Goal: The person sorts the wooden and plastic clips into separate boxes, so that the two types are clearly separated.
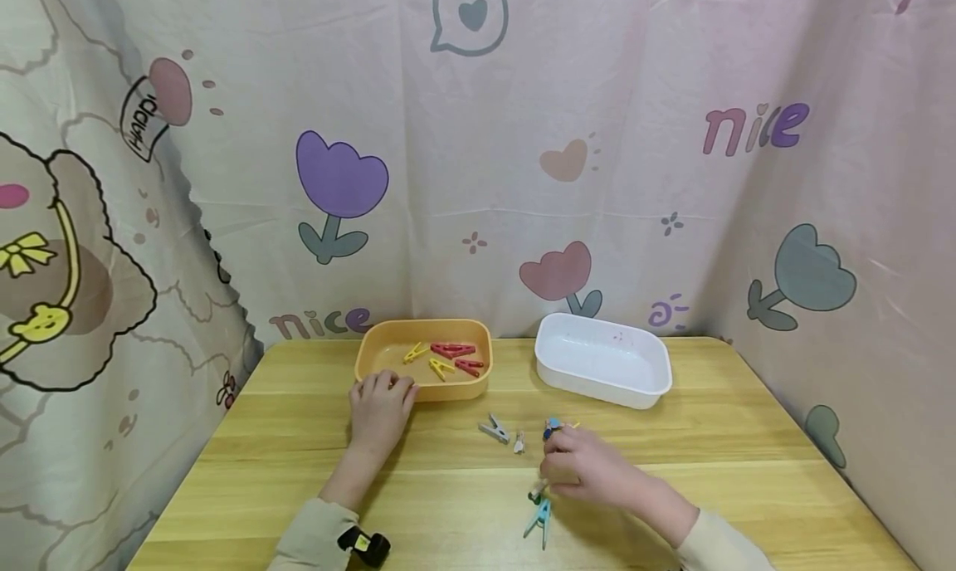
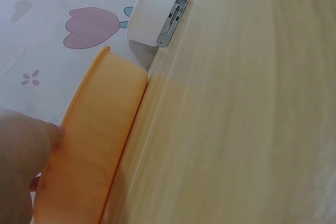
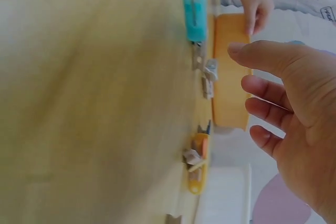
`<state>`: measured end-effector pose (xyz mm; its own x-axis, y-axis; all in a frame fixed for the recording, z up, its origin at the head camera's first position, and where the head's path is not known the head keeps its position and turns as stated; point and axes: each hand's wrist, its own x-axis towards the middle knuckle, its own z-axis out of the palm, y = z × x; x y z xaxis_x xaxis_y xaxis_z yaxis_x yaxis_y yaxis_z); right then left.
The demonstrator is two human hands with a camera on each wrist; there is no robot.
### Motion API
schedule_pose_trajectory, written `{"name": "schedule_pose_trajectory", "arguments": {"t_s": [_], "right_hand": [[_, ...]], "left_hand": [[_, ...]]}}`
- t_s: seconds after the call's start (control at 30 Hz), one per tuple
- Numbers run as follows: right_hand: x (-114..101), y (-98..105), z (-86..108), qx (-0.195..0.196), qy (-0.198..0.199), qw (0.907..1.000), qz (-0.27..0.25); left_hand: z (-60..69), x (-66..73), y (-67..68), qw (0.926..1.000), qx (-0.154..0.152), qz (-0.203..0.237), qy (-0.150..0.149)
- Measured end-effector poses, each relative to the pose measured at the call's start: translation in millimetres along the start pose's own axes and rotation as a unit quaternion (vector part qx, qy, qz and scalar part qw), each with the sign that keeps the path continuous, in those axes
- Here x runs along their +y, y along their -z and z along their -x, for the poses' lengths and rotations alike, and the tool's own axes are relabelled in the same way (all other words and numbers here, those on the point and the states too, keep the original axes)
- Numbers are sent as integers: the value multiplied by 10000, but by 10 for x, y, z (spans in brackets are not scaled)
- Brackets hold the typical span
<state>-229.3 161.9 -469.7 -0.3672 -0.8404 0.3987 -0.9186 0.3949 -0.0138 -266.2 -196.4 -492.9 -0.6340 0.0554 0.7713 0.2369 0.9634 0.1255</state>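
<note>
Head view: the left hand (image 1: 379, 416) grips the near left part of the rim of the orange tray (image 1: 448, 392), which stands on the wooden table (image 1: 448, 505). Red clips (image 1: 453, 350) and yellow clips (image 1: 441, 369) lie inside the tray, beyond the gripping fingers. The right hand (image 1: 593, 469) is low over the table, fingers bent and partly covering small items there. Just beside its fingertips lie a small blue clip (image 1: 552, 426) and, nearer the wearer, a small green clip (image 1: 535, 496) next to a teal clip (image 1: 539, 521). A small white clip (image 1: 519, 442) and a grey clip (image 1: 494, 429) lie between the two hands. The white tray (image 1: 603, 392) stands farther back, to the right.

Left wrist view: the thumb presses the outer wall of the orange tray near its rim; the hand's own bulk hides the far fingers. The grey clip appears past the tray's end.

Right wrist view: thumb and fingers are parted, with nothing seen between them. A loose yellow clip (image 3: 195, 186) lies on the table near the white tray.
</note>
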Motion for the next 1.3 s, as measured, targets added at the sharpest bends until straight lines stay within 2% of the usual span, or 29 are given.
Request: {"name": "schedule_pose_trajectory", "arguments": {"t_s": [0.27, 0.43, 0.67, 0.87, 1.17, 1.3], "right_hand": [[-102, -96, 79, -382, 132, 9990, -165], [-120, -122, 93, -471, 175, 9985, -238], [-124, -131, 87, -516, 164, 9981, -279], [-132, -132, 85, -488, 185, 9981, -320], [-124, -102, 56, -518, 80, 9985, -137], [-107, -61, 2, -364, 185, 9992, -39]], "left_hand": [[-6, 12, 20, 10000, -19, -9, 3], [-3, 10, 20, 10000, 20, 11, -9], [-8, 13, 27, 9999, 81, -19, -77], [-4, 10, 21, 10000, 38, -1, -23], [-3, 5, 18, 10000, 0, -3, -18], [0, 1, 4, 10000, -71, 7, 28]]}}
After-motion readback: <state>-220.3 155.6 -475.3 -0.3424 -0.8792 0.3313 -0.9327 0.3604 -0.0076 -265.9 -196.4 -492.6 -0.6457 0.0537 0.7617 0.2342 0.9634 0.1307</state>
